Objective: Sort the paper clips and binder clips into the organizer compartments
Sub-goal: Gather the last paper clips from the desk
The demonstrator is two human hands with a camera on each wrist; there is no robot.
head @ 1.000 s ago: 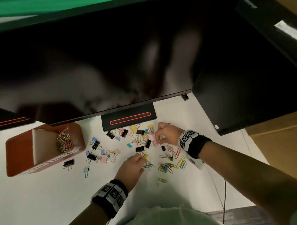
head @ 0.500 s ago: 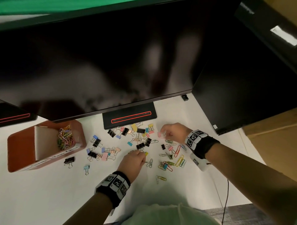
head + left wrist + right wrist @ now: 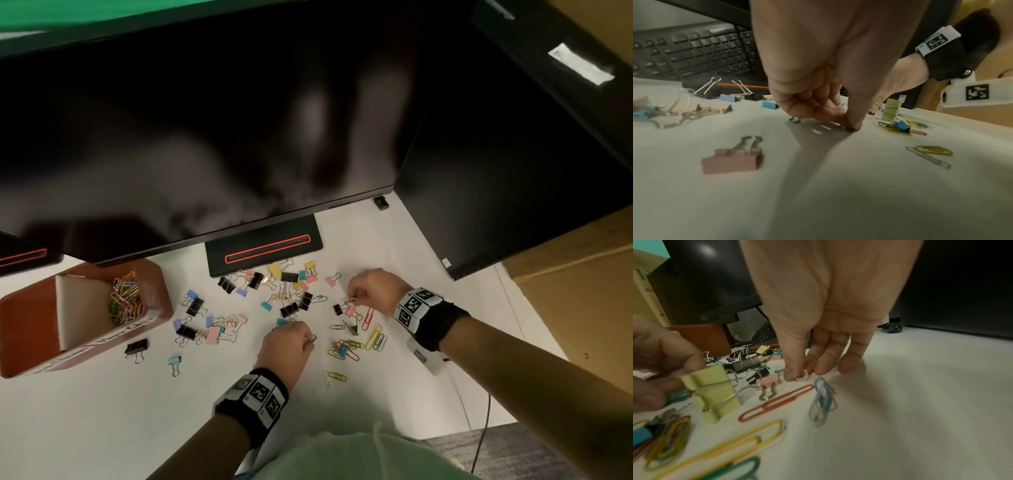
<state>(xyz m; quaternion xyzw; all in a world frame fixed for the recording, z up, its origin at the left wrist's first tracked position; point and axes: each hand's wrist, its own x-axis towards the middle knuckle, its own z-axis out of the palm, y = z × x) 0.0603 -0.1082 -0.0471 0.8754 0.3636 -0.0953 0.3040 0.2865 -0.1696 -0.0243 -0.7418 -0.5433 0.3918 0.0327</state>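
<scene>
Now pinching small paper clips off the white desk (image 3: 102, 428) mid-pile — left hand (image 3: 286, 346) nipped on one (image 3: 312, 339), right hand (image 3: 373, 289) on a pink one (image 3: 802, 376) — best lifted clear before crossing to the organizer (image 3: 20, 335) at the left edge.

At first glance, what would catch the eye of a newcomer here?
Coloured binder clips and paper clips lie scattered on the white desk. Both hands work among them: the left hand and right hand each pinch something small. At the left stands the brown organizer, holding paper clips.
</scene>
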